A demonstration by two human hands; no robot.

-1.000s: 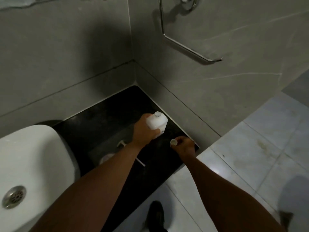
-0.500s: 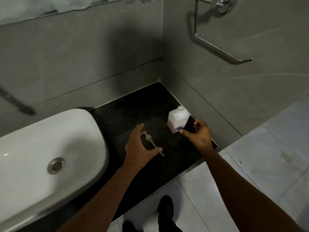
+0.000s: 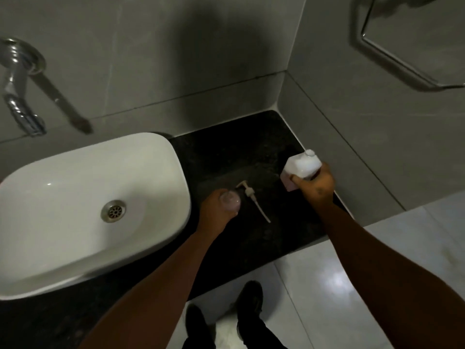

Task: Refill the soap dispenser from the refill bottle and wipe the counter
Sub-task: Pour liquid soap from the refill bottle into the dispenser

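Head view, left hand [image 3: 216,206] gripping dispenser [image 3: 230,201]

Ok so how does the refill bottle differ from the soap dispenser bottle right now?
The refill bottle is white, boxy and opaque; the dispenser bottle is clear and round. The refill bottle sits at the counter's right end in the right hand; the dispenser bottle stands nearer the sink in the left hand, its pump lying beside it. Both are gripped.
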